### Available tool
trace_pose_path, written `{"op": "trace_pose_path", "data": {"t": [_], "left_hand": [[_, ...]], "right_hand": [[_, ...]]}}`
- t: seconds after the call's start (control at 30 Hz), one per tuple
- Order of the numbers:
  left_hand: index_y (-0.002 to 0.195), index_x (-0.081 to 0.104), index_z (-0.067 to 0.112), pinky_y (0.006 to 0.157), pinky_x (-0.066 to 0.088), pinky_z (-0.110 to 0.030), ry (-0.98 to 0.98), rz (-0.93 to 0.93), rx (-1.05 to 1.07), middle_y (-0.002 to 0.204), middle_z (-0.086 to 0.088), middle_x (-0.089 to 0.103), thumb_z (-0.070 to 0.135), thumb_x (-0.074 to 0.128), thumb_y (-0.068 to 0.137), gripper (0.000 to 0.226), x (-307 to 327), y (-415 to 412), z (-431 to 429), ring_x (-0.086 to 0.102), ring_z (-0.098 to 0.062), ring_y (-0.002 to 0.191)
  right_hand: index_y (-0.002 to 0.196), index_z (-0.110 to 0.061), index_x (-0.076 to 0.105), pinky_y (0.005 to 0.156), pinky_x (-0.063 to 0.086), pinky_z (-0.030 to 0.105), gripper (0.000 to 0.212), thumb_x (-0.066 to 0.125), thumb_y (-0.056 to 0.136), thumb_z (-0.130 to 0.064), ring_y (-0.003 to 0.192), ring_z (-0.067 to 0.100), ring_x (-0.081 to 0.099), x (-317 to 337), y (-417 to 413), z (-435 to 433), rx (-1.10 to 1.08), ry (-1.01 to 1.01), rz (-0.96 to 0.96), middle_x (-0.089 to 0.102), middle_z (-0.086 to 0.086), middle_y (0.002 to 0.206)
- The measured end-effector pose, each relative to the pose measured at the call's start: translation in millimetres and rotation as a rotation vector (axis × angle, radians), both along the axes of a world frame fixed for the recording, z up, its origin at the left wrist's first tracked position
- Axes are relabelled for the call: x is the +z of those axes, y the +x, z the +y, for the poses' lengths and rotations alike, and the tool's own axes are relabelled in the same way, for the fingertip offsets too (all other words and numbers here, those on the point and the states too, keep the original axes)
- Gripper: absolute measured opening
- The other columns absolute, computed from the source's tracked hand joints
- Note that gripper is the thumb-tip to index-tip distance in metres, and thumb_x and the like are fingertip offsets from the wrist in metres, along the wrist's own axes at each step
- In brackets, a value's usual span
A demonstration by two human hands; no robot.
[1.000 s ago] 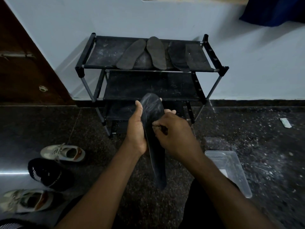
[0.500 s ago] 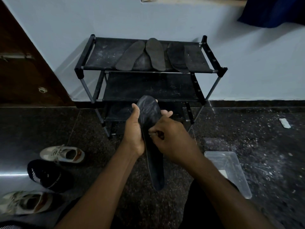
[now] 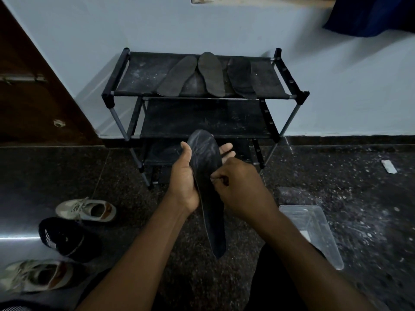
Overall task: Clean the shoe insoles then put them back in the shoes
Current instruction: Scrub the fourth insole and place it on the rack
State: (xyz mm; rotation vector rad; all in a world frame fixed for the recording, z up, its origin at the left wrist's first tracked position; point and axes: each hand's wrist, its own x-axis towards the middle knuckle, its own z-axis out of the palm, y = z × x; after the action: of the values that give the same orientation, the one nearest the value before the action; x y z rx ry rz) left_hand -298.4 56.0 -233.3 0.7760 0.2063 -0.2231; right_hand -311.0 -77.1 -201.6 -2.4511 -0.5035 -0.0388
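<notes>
I hold a dark insole (image 3: 205, 158) upright in front of me, its surface streaked with pale scuffs. My left hand (image 3: 183, 176) grips its left edge, thumb in front and fingers behind. My right hand (image 3: 242, 191) has its fingers curled, with the fingertips pinched against the insole's right side; anything else in that hand is hidden. Several other dark insoles (image 3: 211, 74) lie side by side on the top shelf of a black shoe rack (image 3: 137, 77). A beige sneaker (image 3: 87, 209), a black shoe (image 3: 62, 239) and another beige sneaker (image 3: 33, 277) sit on the floor to my left.
A clear plastic container (image 3: 314, 230) stands on the dark speckled floor at my right. A brown door (image 3: 33, 97) is at the left, and the rack stands against a pale wall. A small white scrap (image 3: 388, 166) lies far right. Blue cloth (image 3: 370, 14) hangs at the top right.
My right hand's pinched fingertips have slid slightly down the insole. The insole and left hand have shifted only a little.
</notes>
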Motion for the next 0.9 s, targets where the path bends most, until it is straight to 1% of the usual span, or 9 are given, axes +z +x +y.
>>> {"op": "trace_pose_path", "data": {"t": [0.1,0.2,0.33,0.43,0.53,0.63,0.7,0.8,0.9], "left_hand": [[0.118,0.078,0.021,0.121,0.033,-0.054,0.022,-0.013,-0.065,0.142,-0.019,0.062,0.07,0.012,0.103,0.084,1,0,-2,0.055,-0.032,0.137],[0.114,0.08,0.021,0.122,0.032,-0.052,0.034,-0.014,-0.105,0.14,-0.017,0.063,0.071,0.009,0.102,0.087,3,-2,-1,0.056,-0.031,0.137],[0.147,0.053,0.017,0.119,0.032,-0.057,-0.018,-0.003,-0.033,0.147,-0.02,0.057,0.07,0.017,0.102,0.078,-4,2,4,0.053,-0.036,0.138],[0.154,0.042,0.016,0.112,0.041,-0.053,-0.018,0.017,-0.058,0.149,-0.019,0.055,0.074,0.017,0.1,0.084,-5,4,5,0.052,-0.034,0.139],[0.13,0.072,0.017,0.104,0.048,-0.047,0.017,0.026,-0.083,0.137,-0.014,0.066,0.072,0.01,0.101,0.088,-2,2,1,0.063,-0.027,0.128],[0.118,0.078,0.017,0.114,0.041,-0.046,0.018,0.011,-0.123,0.14,-0.013,0.065,0.073,0.01,0.101,0.09,2,-1,-1,0.06,-0.026,0.133],[0.125,0.074,0.019,0.115,0.04,-0.049,0.028,0.008,-0.062,0.138,-0.017,0.065,0.07,0.011,0.102,0.085,1,0,1,0.059,-0.03,0.133],[0.149,0.047,0.018,0.11,0.043,-0.052,-0.011,-0.014,-0.002,0.144,-0.022,0.058,0.068,0.016,0.104,0.075,-2,3,5,0.055,-0.035,0.137],[0.148,0.048,0.018,0.108,0.044,-0.051,0.004,-0.005,-0.014,0.145,-0.022,0.058,0.069,0.017,0.103,0.076,-2,3,2,0.055,-0.035,0.137]], "right_hand": [[0.088,-0.01,0.077,0.072,0.056,0.039,0.017,0.062,0.094,-0.012,0.082,0.014,0.062,0,3,-1,-0.036,0.041,-0.033,0.063,0.001,0.093],[0.085,-0.007,0.074,0.071,0.056,0.041,0.015,0.062,0.094,-0.011,0.078,0.013,0.062,1,1,4,-0.001,0.072,-0.032,0.062,0.001,0.092],[0.092,-0.012,0.078,0.076,0.057,0.04,0.012,0.066,0.093,-0.014,0.085,0.015,0.064,-2,-3,3,0.073,0.044,0.007,0.064,0.0,0.097],[0.089,-0.012,0.079,0.076,0.057,0.037,0.014,0.065,0.093,-0.013,0.084,0.012,0.064,-1,1,-5,-0.013,0.038,-0.001,0.066,0.001,0.098],[0.084,-0.008,0.076,0.07,0.056,0.032,0.016,0.064,0.095,-0.012,0.078,0.009,0.061,1,6,-6,-0.106,0.081,-0.072,0.064,0.001,0.094],[0.082,-0.011,0.074,0.065,0.055,0.031,0.019,0.062,0.096,-0.012,0.074,0.008,0.06,-1,6,1,-0.032,0.062,-0.051,0.061,-0.001,0.089],[0.086,-0.012,0.077,0.07,0.055,0.034,0.015,0.064,0.094,-0.013,0.079,0.011,0.061,-2,3,1,0.049,0.016,-0.005,0.062,0.0,0.092],[0.095,-0.013,0.08,0.079,0.056,0.032,0.013,0.067,0.092,-0.012,0.088,0.013,0.064,-2,3,-6,0.046,0.01,0.042,0.067,0.001,0.102],[0.092,-0.012,0.08,0.076,0.055,0.028,0.014,0.066,0.093,-0.011,0.086,0.012,0.064,-1,6,-10,-0.046,0.034,-0.016,0.067,0.001,0.1]]}}
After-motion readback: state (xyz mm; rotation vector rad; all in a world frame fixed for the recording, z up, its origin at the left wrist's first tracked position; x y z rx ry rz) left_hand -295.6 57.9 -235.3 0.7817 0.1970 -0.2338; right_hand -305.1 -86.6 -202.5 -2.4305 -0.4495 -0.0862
